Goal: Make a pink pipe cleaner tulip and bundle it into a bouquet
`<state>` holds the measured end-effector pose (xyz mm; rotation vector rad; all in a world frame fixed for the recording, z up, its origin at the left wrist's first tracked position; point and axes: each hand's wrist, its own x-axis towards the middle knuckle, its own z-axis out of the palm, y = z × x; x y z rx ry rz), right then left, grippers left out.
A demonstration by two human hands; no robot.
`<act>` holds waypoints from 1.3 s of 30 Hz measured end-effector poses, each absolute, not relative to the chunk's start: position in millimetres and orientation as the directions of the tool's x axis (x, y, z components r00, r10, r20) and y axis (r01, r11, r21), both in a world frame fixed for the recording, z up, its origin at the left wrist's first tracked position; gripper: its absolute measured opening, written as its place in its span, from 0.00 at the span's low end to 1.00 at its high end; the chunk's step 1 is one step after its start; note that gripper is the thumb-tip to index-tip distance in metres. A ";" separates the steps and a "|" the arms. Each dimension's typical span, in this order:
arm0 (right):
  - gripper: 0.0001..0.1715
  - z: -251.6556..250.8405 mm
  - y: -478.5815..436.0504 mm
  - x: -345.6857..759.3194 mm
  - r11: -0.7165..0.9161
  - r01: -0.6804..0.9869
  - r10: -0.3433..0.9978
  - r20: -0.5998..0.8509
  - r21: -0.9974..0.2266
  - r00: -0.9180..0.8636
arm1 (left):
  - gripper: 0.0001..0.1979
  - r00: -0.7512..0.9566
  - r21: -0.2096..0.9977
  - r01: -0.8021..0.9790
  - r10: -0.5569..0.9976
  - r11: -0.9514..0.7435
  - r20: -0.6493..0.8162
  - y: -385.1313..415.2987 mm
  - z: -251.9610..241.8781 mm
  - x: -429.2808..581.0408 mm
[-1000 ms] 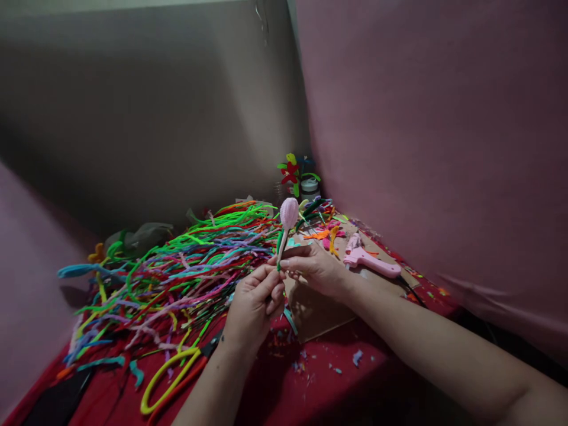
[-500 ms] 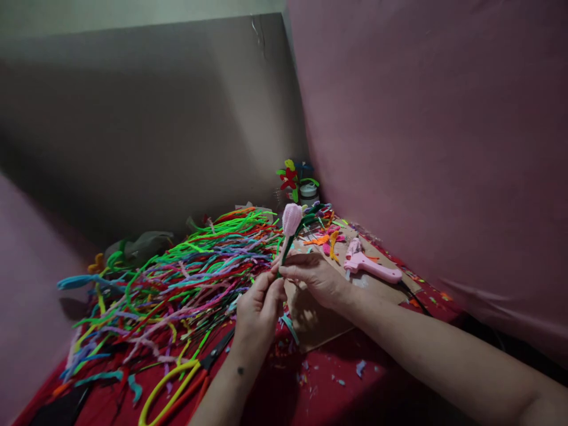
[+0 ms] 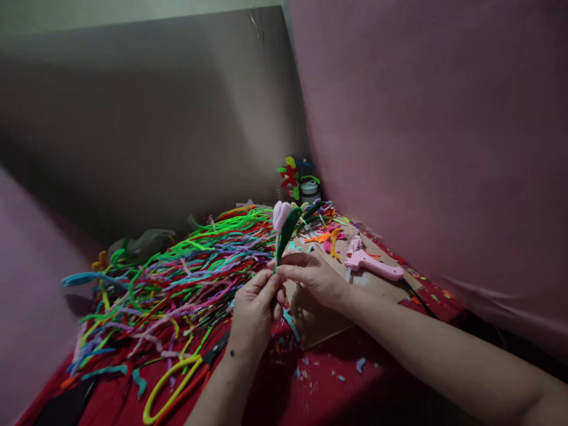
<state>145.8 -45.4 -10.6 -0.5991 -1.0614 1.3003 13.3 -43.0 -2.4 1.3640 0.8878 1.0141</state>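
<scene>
Centrally, the left hand (image 3: pixel 254 310) and right hand (image 3: pixel 318 277) pinch the stem (image 3: pixel 277 240) of a pink bud (image 3: pixel 281 215), seemingly fully shaped, with a green leaf (image 3: pixel 289 227) alongside whose fastening appears unfinished, the forearms (image 3: pixel 421 350) converging over the worktop (image 3: pixel 326 390) between heaped pipe cleaners (image 3: pixel 190 269) and a pink glue gun (image 3: pixel 375 265).

The rounded pale pink pipe-cleaner bud (image 3: pixel 281 215) and long dark green pipe-cleaner leaf (image 3: pixel 289 228) are looking fuzzy and matt, while the pistol-shaped pink plastic glue gun (image 3: pixel 373 264) is showing a smooth surface.
</scene>
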 end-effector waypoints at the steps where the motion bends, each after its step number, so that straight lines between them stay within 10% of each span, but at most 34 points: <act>1: 0.09 -8.7 -46.3 146.9 0.217 -0.470 0.953 0.289 -0.855 -0.086 | 0.12 0.365 0.994 -0.111 0.930 0.003 0.038 -42.8 -1.6 12.9; 14: 0.06 -10.9 -45.7 153.2 0.233 -0.416 0.923 0.335 -0.879 -0.190 | 0.11 0.643 0.906 -0.243 0.757 0.348 -0.118 -42.6 7.0 6.7; 19: 0.05 -9.2 -47.7 150.1 0.307 -0.360 0.938 0.344 -0.881 -0.043 | 0.11 0.421 0.992 0.041 0.903 -0.118 0.090 -45.6 5.1 10.1; 24: 0.07 -8.8 -46.6 147.8 0.322 -0.305 0.940 0.341 -0.896 -0.008 | 0.05 0.220 0.777 0.357 0.855 -0.519 0.470 -48.7 -6.3 13.2; 31: 0.09 -5.7 -47.7 148.8 0.312 -0.347 0.936 0.350 -0.885 -0.051 | 0.11 0.340 0.996 0.011 0.937 -0.087 0.078 -46.0 3.4 11.6; 39: 0.10 -3.6 -48.5 155.8 0.264 -0.401 0.924 0.350 -0.877 -0.158 | 0.08 0.617 0.909 -0.244 0.777 0.339 -0.124 -42.6 7.5 5.8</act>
